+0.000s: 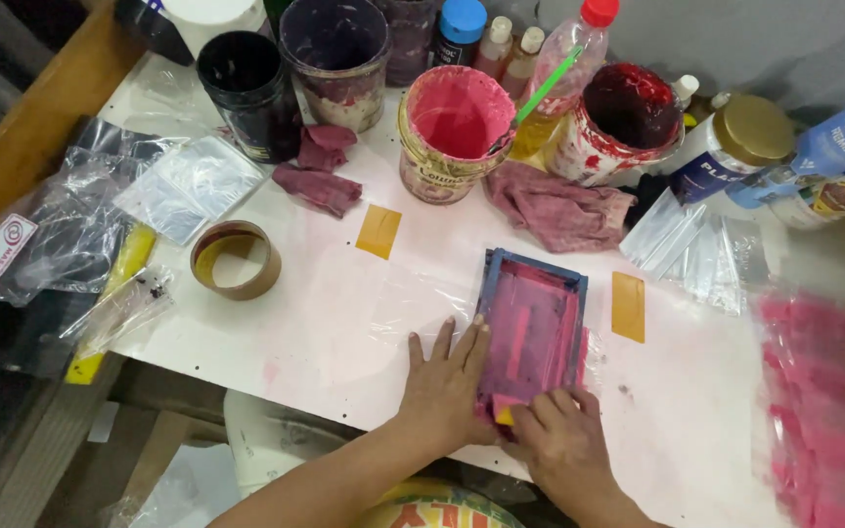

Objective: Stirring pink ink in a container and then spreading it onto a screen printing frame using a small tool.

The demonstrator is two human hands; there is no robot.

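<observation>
White, pink-stained tabletop (344,323): a small framed screen (533,328) is steadied by the flat, open left hand (445,383) while a yellow squeegee (507,415) — apparently at the near end — is gripped by the curled right hand (557,442), printed pink bags (819,411) already stacked aside.

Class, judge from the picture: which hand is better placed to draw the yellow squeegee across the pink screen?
Probably the right hand: it already grips the yellow squeegee, while the left hand lies flat on the frame.

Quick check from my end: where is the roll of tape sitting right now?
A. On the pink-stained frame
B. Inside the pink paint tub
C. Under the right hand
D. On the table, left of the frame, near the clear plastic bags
D: the tape roll lies flat on the white table, left of the frame held by both hands, close to the clear plastic bags.
</observation>
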